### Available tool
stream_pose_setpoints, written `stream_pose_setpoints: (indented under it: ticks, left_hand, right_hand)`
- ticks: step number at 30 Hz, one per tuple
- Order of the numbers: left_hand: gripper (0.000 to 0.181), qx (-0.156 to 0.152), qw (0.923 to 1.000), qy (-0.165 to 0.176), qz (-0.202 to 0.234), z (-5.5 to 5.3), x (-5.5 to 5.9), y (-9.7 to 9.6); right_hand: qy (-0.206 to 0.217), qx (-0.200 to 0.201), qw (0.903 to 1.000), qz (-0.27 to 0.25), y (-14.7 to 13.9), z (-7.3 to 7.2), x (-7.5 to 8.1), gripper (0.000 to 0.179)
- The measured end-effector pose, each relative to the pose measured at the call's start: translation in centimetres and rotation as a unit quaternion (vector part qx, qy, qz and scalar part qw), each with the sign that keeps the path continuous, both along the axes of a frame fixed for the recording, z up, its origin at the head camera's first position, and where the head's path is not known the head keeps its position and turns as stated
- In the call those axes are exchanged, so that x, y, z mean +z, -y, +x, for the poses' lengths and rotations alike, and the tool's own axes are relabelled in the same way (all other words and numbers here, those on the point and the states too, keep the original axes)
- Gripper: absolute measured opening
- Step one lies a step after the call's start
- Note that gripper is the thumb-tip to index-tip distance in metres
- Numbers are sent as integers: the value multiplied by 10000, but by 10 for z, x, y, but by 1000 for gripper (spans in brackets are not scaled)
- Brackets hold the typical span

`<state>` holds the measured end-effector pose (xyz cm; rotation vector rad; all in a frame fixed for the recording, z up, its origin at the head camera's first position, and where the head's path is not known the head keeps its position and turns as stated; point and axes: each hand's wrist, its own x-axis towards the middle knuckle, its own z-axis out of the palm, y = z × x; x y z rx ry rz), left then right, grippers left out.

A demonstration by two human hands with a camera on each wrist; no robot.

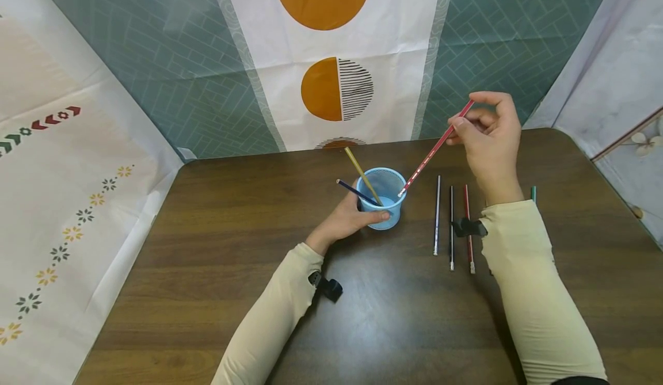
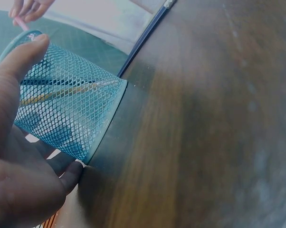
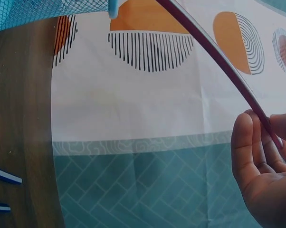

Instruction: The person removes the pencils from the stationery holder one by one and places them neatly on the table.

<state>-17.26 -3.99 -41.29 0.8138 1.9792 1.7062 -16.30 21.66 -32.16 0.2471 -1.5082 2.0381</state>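
Note:
A light blue mesh pencil cup [image 1: 385, 217] stands on the table, gripped around its side by my left hand [image 1: 353, 217]. Inside it lean a yellow pencil [image 1: 361, 172] and a dark blue pencil [image 1: 353, 190]. My right hand [image 1: 489, 134], raised to the right of the cup, pinches a red pencil [image 1: 434, 150] near its upper end. That pencil slants down to the left, its lower tip overlapping the cup's right rim in the head view. In the left wrist view my thumb [image 2: 26, 57] lies along the mesh near the rim, fingers below the cup [image 2: 71, 104].
Right of the cup, a pale pencil [image 1: 437, 215], a black pencil [image 1: 452, 229] and another red pencil [image 1: 468, 229] lie roughly parallel on the brown table [image 1: 233, 229]. A green pencil [image 1: 534, 194] shows partly behind the right forearm. A patterned cloth [image 1: 331, 45] hangs behind the table.

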Motion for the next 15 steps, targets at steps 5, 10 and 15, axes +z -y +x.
stream_pose_setpoints:
  ticks: [5, 10, 15]
  left_hand:
    - [79, -44, 10000, -20, -17, 0, 1, 0]
    - [80, -35, 10000, -33, -60, 0, 1, 0]
    - [79, 23, 9999, -41, -107, 0, 1, 0]
  right_hand:
    - [-113, 22, 9998, -180, -2, 1, 2, 36]
    - [-147, -6, 9997, -194, -2, 2, 4, 35]
    - [-113, -83, 9998, -147, -4, 2, 3, 35]
